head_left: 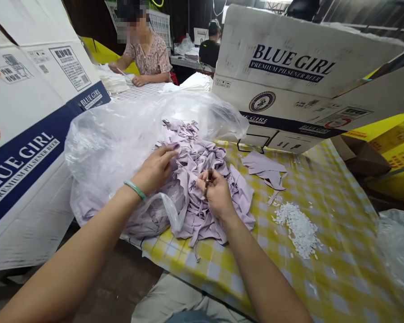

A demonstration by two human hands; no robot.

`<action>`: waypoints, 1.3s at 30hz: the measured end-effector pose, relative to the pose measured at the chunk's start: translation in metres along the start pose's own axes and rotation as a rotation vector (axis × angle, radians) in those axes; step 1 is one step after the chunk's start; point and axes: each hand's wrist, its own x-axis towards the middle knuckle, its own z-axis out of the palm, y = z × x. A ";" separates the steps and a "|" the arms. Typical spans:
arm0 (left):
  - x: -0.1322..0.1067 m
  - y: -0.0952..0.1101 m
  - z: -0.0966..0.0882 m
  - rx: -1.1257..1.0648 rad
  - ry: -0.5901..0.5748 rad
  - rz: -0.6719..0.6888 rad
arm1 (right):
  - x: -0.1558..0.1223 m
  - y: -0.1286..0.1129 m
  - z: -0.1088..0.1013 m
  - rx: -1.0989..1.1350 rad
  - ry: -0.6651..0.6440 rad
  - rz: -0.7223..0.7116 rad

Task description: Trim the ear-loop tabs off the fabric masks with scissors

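My left hand [158,168], with a green bangle [135,190] at its wrist, is closed on the edge of a piece of lilac fabric [202,154] in a crumpled heap. A thin strip of that fabric stretches toward my right hand [218,195]. Those fingers are curled round a small dark metal tool [208,181], which looks like thread snips; most of it is hidden. The heap spills from a clear plastic bag [97,148] onto the table. A loose lilac piece [264,167] lies apart, to the right of the heap.
Small white pieces [298,229] are scattered on the yellow checked tablecloth [343,251]. Cardboard boxes stand at the left [27,121] and at the back right [289,85]. Another clear bag [399,251] is at the right edge. A co-worker [151,56] sits across, beside white cloth [116,83].
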 end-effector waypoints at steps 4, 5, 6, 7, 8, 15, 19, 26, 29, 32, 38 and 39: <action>0.003 0.002 -0.001 -0.013 -0.030 0.087 | -0.030 -0.017 -0.023 0.176 0.010 0.056; 0.003 0.006 -0.002 -0.016 -0.029 0.116 | -0.038 -0.019 -0.028 0.190 0.009 0.071; 0.004 0.011 -0.004 -0.025 -0.038 0.148 | -0.045 -0.021 -0.034 0.200 0.007 0.082; 0.005 0.017 -0.006 -0.045 -0.053 0.173 | -0.052 -0.022 -0.038 0.207 0.008 0.089; 0.005 0.023 -0.009 -0.081 -0.077 0.188 | -0.057 -0.023 -0.043 0.212 0.011 0.093; 0.003 0.054 -0.021 -0.353 -0.308 0.080 | -0.061 -0.022 -0.059 0.199 0.060 0.121; -0.001 0.051 -0.021 -0.445 -0.421 0.017 | -0.051 -0.015 -0.063 0.159 0.109 0.116; 0.001 0.058 -0.024 -0.612 -0.409 -0.152 | -0.038 -0.005 -0.038 -0.061 -0.030 -0.130; 0.001 0.059 -0.025 -0.717 -0.430 -0.195 | -0.028 0.002 -0.022 -0.047 -0.144 -0.116; 0.000 0.058 -0.026 -0.821 -0.450 -0.230 | -0.020 0.007 -0.012 -0.014 -0.164 -0.116; -0.004 0.054 -0.026 -0.893 -0.446 -0.271 | -0.021 0.001 -0.012 0.050 -0.119 -0.044; -0.004 0.053 -0.025 -0.894 -0.450 -0.267 | -0.022 -0.001 -0.013 0.069 -0.113 -0.029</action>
